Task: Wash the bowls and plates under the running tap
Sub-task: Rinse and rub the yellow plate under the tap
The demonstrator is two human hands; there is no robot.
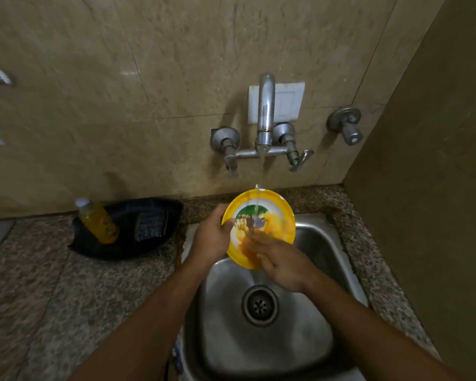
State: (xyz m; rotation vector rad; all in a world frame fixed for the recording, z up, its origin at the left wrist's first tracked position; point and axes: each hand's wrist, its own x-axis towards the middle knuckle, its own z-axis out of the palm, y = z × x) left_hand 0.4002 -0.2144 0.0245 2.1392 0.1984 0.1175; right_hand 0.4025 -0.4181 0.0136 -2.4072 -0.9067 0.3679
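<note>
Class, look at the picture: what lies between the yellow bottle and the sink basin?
In the head view, a dark scrub pad lies in the same black tray as the yellow bottle, then speckled stone counter reaches the sink.

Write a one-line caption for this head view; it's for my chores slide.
Left hand grips a yellow plate under the running tap while the right hand rubs its face.

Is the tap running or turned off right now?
Running. A thin stream of water falls from the tap spout onto the yellow plate, held over the sink.
</note>
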